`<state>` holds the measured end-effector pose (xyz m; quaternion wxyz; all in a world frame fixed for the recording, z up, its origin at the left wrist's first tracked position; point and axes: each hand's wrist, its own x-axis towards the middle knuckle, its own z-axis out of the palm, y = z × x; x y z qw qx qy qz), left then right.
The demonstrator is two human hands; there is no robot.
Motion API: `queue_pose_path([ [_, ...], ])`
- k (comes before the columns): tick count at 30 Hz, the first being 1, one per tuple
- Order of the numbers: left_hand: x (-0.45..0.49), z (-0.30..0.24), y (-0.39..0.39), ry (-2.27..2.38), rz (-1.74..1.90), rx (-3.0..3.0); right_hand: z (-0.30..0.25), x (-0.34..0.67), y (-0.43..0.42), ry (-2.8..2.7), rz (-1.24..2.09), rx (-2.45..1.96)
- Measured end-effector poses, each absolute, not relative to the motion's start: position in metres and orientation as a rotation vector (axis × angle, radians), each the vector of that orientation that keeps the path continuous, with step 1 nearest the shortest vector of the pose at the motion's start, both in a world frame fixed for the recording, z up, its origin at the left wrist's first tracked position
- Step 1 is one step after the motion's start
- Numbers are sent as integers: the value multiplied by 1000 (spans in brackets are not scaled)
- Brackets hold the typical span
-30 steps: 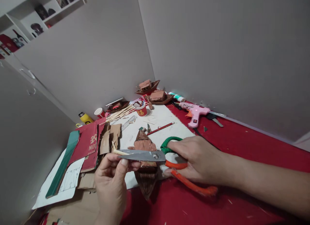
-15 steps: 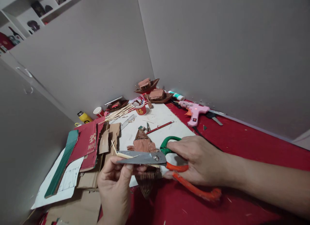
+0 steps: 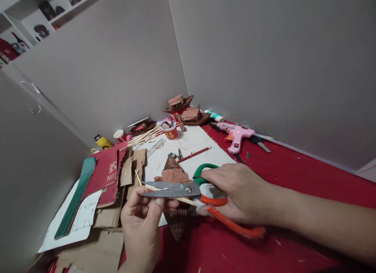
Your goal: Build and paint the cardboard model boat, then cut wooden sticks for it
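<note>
My left hand [image 3: 142,220] pinches a pale wooden stick [image 3: 188,201], part of which passes behind the blades. Between the blades of the scissors [image 3: 176,190] lies a pale length of stick. My right hand [image 3: 239,192] grips these scissors by their green and orange handles, its fingers wrapped around them. The blades are slightly apart and point left, close to my left fingertips. Underneath both hands sits a brown model boat [image 3: 175,176] with a reddish-brown roof, its middle hidden by the scissors and fingers.
Cardboard pieces [image 3: 101,218] and a green strip [image 3: 75,198] lie at left. Farther back are thin sticks [image 3: 143,136], a red paper cup [image 3: 170,132] and finished-looking model boats [image 3: 192,115]. A pink glue gun [image 3: 236,136] rests on the red tabletop [image 3: 290,171]; a pencil [image 3: 194,154] lies on white board.
My right hand and the scissors have shifted slightly left. More of the stick's right end shows below the blades. My left hand stays nearly in place.
</note>
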<state>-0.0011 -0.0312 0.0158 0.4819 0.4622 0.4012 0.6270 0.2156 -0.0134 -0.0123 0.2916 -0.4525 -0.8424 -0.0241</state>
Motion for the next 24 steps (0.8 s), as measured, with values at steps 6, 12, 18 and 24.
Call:
queue_pose_path([
  [6, 0, 10, -33, 991, 1518, 1147, -12, 215, -14, -2260, -104, -1165],
  [12, 1, 11, -33, 990, 1513, 1169, -13, 218, -14, -2261, -50, -1094],
  [18, 0, 13, -32, 1003, 1468, 1180, -13, 218, -14, -2273, 23, -1094],
  [24, 2, 9, -32, 1017, 1450, 1170, -11, 217, -11, -2303, 17, -1232],
])
